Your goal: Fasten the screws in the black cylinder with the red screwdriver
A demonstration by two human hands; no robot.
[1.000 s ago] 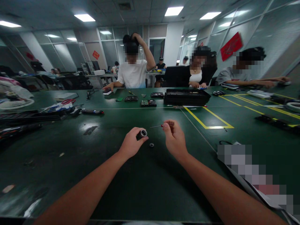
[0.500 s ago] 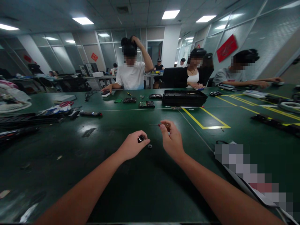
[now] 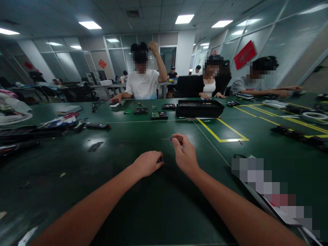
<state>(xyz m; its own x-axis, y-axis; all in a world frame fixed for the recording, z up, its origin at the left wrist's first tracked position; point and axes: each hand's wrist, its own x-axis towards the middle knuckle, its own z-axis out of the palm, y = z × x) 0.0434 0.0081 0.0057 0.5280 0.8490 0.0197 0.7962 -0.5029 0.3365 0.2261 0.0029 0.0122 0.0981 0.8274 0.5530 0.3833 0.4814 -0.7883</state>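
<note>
My right hand (image 3: pixel 186 152) is closed round the brownish handle of a thin screwdriver (image 3: pixel 176 139), whose shaft points left above the green table (image 3: pixel 143 218). To its left, my left hand (image 3: pixel 148 163) rests low over the table with curled fingers, closed on a small dark round part (image 3: pixel 160 159). Most of that part is hidden by the fingers. A gap separates the two hands.
Beyond my hands are a black tray (image 3: pixel 200 110), a circuit-board device (image 3: pixel 159 115) and a black tool (image 3: pixel 98 126). Yellow tape (image 3: pixel 210 131) marks the right side. A pixelated object (image 3: pixel 266 191) lies near right. Several people sit across the table.
My left hand has lowered to where the small round piece lay; that piece no longer shows separately. My right hand still holds the screwdriver. The person opposite has moved a raised hand off the headgear.
</note>
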